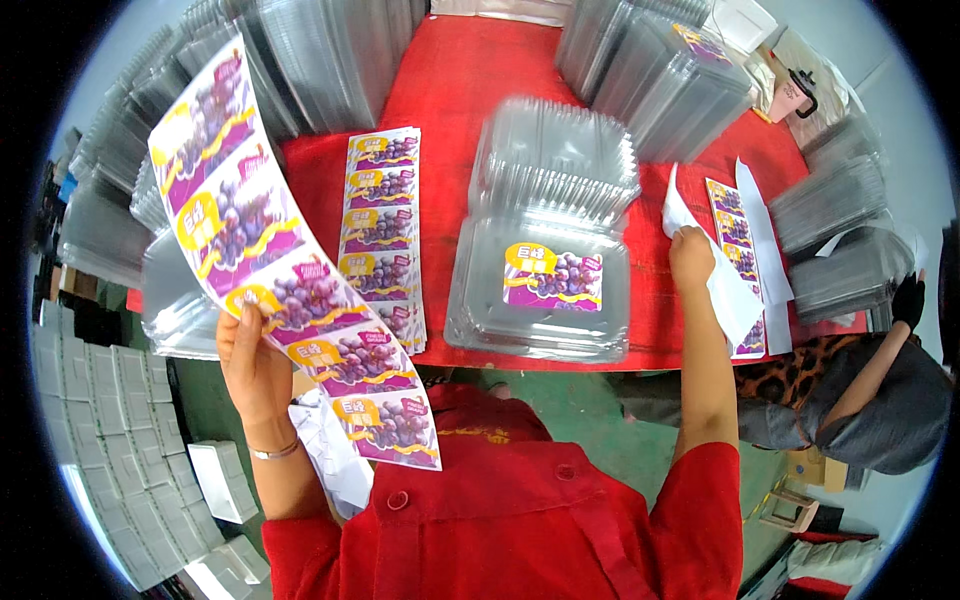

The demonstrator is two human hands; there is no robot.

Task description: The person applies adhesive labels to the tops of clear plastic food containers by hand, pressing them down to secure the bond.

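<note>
My left hand (251,360) pinches a long strip of grape stickers (300,292) that curves from above the stacked boxes down in front of my red apron. At the right, my right hand (691,259) grips a white backing-paper strip (731,300), whose lower end hangs over another strip of grape stickers (733,225). Between my hands lies a stack of clear plastic clamshell boxes (472,300), lids opened away from me. One grape sticker (553,277) shows on the top box's near half. Left of this stack rests a pile of sticker strips (380,202).
Tall stacks of clear clamshell boxes (322,60) line the table's left side, with more stacks (660,82) at the far right. A pink tumbler (793,94) stands behind these. Beside the red-covered table (450,75), a person in dark clothing (885,405) is at the right.
</note>
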